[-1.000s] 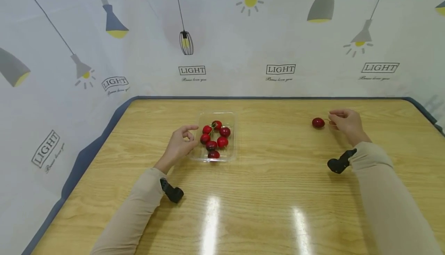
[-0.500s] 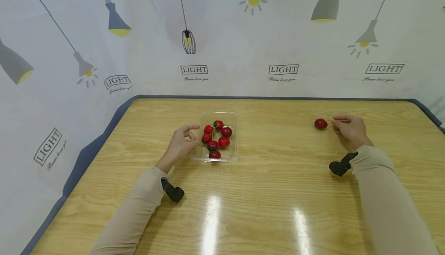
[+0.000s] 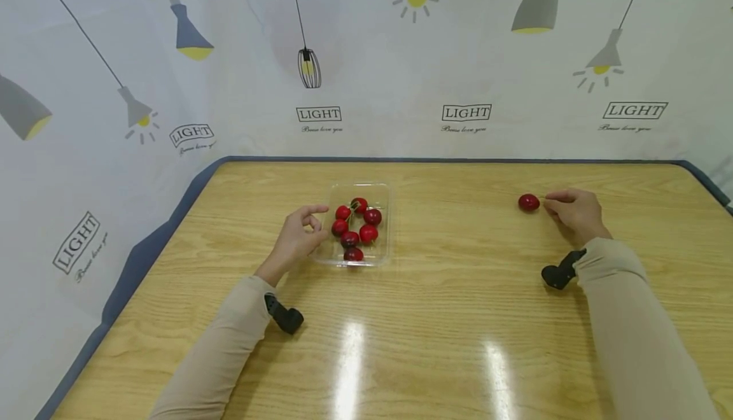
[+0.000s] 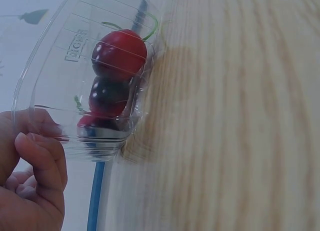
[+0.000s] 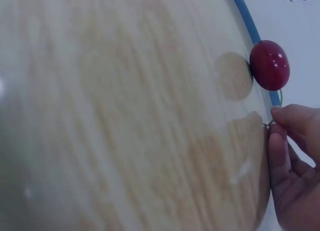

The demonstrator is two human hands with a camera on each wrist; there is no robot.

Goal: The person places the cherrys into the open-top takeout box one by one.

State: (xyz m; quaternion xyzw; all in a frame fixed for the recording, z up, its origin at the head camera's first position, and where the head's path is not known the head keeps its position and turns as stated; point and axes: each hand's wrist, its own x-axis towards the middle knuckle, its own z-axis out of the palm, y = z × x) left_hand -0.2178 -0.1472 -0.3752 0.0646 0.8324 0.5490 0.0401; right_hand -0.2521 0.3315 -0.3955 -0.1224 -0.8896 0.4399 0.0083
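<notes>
In the head view, a clear plastic box [image 3: 382,251] holding several red cherries [image 3: 369,234] stands on the table left of centre. My left hand [image 3: 294,238] is at its left side, thumb and forefinger at the rim. The left wrist view shows these fingers [image 4: 42,156] pinching the edge of the plastic, partly seen through it. Far to the right lies a single dark red cherry [image 3: 529,202]. Its thin green stem [image 5: 281,97] points to my right hand [image 3: 575,213], whose thumb and forefinger pinch the stem's end. The cherry still appears to rest on the table.
The wooden table [image 3: 446,293] has a blue-grey edge [image 3: 435,161] at the back. Behind it hangs a pale cloth [image 3: 378,83] printed with lamps. A black wrist camera [image 3: 286,318] is strapped to each sleeved arm.
My right thumb and forefinger have come together on the cherry's stem, the hand shifting slightly toward me. The cherry, the box and my left hand stay in place.
</notes>
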